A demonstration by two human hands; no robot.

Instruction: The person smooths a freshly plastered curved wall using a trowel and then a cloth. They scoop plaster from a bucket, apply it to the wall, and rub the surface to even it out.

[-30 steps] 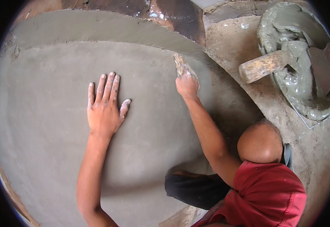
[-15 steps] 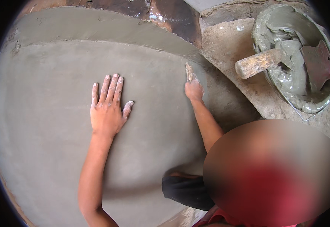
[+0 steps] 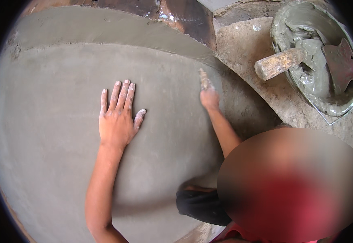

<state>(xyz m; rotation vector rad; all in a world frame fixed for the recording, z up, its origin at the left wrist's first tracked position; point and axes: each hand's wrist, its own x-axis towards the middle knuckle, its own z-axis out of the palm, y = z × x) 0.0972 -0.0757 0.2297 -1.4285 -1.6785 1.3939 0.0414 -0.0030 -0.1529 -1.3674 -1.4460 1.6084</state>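
Note:
My left hand point(image 3: 117, 115) lies flat on a broad, smooth surface of wet grey mortar point(image 3: 55, 141), fingers stretched out and thumb apart. Mortar smears whiten the fingertips. To its right, my right hand point(image 3: 209, 97) is closed around a narrow, mortar-caked tool point(image 3: 204, 79) held near the upper right part of that surface. Its tip points away from me; the tool's exact kind cannot be made out, and both it and the hand are slightly blurred.
A bucket point(image 3: 277, 30) of wet mortar stands at the far right, with a wooden-handled tool point(image 3: 279, 64) and a reddish metal plate point(image 3: 340, 65) in it. Rough concrete point(image 3: 241, 44) lies beside it. Black cloth point(image 3: 202, 207) shows at the lower middle; a blurred patch hides the lower right.
My right hand and the tool have drawn slightly back toward me along the mortar. My left hand keeps its place and spread. The whole view has shifted a little.

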